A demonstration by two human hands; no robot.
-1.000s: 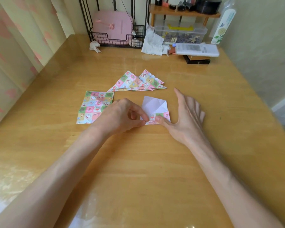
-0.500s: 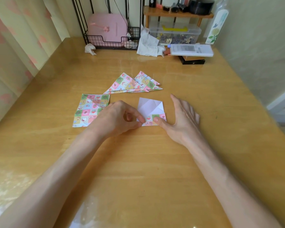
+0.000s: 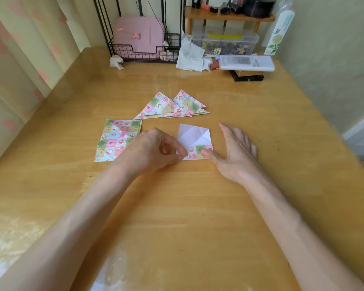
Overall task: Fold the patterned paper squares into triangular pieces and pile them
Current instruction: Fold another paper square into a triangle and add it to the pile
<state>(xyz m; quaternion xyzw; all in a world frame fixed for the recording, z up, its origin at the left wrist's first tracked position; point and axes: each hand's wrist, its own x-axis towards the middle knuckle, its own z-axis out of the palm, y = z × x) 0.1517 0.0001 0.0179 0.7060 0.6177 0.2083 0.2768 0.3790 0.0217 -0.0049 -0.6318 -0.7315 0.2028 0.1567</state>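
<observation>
Both hands were down on the half-folded sheet (image 3: 194, 136), which lay white side up on the table (image 3: 177, 206), its near edge turned over into a patterned strip. The left hand (image 3: 153, 152) had the strip's near-left corner nipped between thumb and forefinger, the other fingers curled in behind. Straight across from that pinch, the right hand (image 3: 235, 152) lay spread, fingers straight and pointing away, with its thumb pressed flat on the strip's other end. So the sheet sat squarely between the two hands, held at both near corners. Diagonal creases showed on the white face just beyond the pinch.

Left of the pinching hand lay the flat patterned squares (image 3: 116, 139), pattern up, their right edge hidden behind the knuckles. Beyond the pinch, and apart from the sheet, the pile of finished triangles (image 3: 172, 107) lay fanned and overlapping, points away from the person.

Well beyond that, at the table's far edge, stood a wire rack (image 3: 145, 53) holding a pink case (image 3: 139, 36). A crumpled tissue (image 3: 117, 61) lay beside it, and a clear plastic box (image 3: 225, 42) sat under a small wooden shelf (image 3: 229, 16).
</observation>
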